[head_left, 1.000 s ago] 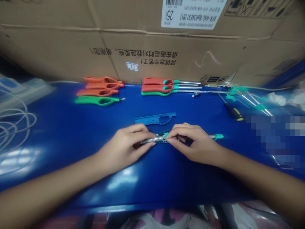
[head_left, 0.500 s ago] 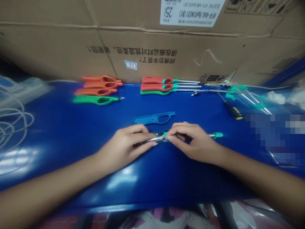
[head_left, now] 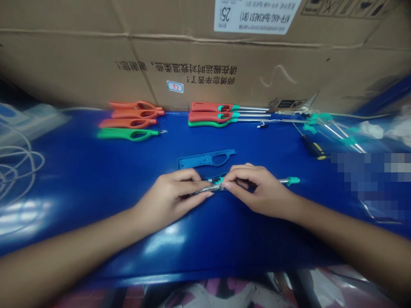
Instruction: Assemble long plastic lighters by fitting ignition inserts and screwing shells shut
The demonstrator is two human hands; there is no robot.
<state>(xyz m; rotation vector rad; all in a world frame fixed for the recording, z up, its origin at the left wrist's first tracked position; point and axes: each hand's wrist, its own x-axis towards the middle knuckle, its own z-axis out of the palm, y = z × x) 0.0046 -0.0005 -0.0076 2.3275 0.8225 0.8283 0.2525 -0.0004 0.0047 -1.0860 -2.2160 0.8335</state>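
My left hand (head_left: 175, 188) is closed, its thumb and fingers pinching a narrow silvery part (head_left: 211, 188). Right beside it, my right hand (head_left: 257, 186) pinches at the part's tip; what lies between those fingertips is too small to make out. Under both hands is a partly covered blue lighter shell half with a teal piece (head_left: 221, 180) in it. A metal tube with a teal end cap (head_left: 293, 181) sticks out to the right of my right hand. Just behind the hands lies another open blue handle half (head_left: 207, 159), its hollow side up.
Orange handles (head_left: 135, 124) and a green one (head_left: 128, 134) lie at the back left. Red and green lighters (head_left: 212, 116) with metal tubes sit at back centre. A screwdriver (head_left: 314, 148) and teal-tipped tubes (head_left: 337, 130) are right; coiled cable (head_left: 22, 171) left. A cardboard box (head_left: 96, 55) stands behind.
The silvery part between my left fingers has tilted slightly, its right end staying at my right fingertips. Both hands hold nearly the same place; the view has shifted a little.
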